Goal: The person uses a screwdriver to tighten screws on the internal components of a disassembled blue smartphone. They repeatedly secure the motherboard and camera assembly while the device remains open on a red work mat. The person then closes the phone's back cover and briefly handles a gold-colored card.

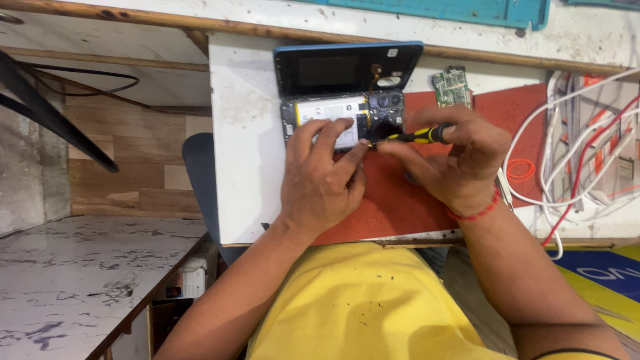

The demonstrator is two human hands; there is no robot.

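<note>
Blue phone back cover (347, 67) already off; opened phone (343, 117) on white bench (243, 167). Left hand (323, 180) presses it flat, fingers spread. Right hand (460, 163) grips black-yellow screwdriver (417, 137); internal screws apparently remain.

We get bright, even light from above here, washing the white worktop (243, 133) almost flat. Soft shadows pool under the left hand (320, 180) and right hand (457, 157). A pale sheen sits on the dark phone cover (347, 67). Straight edges bow near the frame's borders, and the yellow shirt (360, 307) up close looks slightly soft.
</note>
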